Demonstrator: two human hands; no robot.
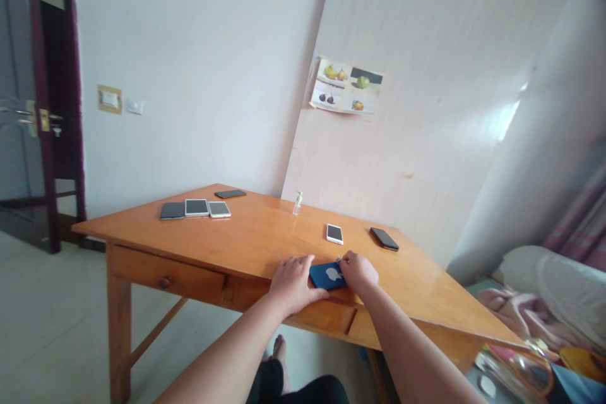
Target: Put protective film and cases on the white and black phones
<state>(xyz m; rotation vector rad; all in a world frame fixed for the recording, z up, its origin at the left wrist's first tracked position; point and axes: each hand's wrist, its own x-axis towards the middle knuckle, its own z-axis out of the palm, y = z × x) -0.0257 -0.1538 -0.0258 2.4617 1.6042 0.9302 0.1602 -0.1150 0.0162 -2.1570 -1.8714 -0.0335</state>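
A blue phone (pixel 326 277) with a pale apple logo on its upward face lies at the table's near edge. My left hand (pixel 294 284) grips its left end, the thumb along the near side and the fingers at the far side. At the right end, my right hand (pixel 360 270) is closed, its fingertips pinched at the phone's far corner. Something small and whitish shows by those fingertips, too small to name. Beyond the hands lie a white phone (pixel 334 234) and a black phone (pixel 384 238).
On the wooden table (pixel 265 233), a clear pump bottle (pixel 297 203) stands near the back. Farther left lie a dark phone (pixel 230 193), a dark device (pixel 172 211), and two white-framed devices (pixel 196 207). Bedding (pixel 530 309) is at the right.
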